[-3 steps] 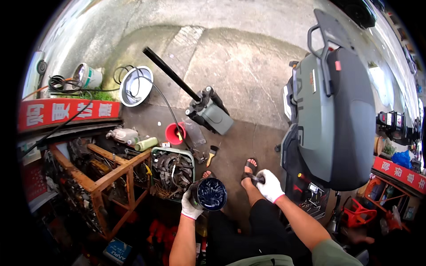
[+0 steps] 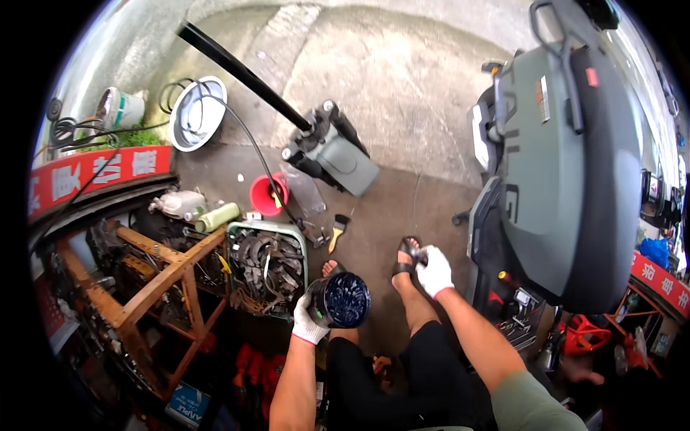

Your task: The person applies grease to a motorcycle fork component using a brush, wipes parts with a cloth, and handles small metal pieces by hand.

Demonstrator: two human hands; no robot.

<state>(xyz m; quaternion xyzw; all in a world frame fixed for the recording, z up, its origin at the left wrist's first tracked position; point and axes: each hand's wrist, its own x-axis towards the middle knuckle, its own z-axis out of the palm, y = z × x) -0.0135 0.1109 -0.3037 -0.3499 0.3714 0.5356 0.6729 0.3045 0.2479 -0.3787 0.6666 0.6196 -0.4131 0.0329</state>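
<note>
Just left of the uncapped tub (image 2: 320, 305), gloved L hand (image 2: 309, 323) has its fingers wrapped round the side. Tub's dark-blue paste (image 2: 348, 299) looks streaked; amt left unclear. R of tub, gloved R hand (image 2: 435, 273) pinches a small dark item (image 2: 422, 255), type unclear. Brush (image 2: 336, 238) lies beyond tub, in neither hand; scooter (image 2: 553, 172) well R of tub, no paste visible on it.

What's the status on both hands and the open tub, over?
Left hand: gripping the open tub, dark blue stuff inside. Right hand: holding a dark object, too unclear to name. Paintbrush: on the floor ahead, apart from both hands.
</note>
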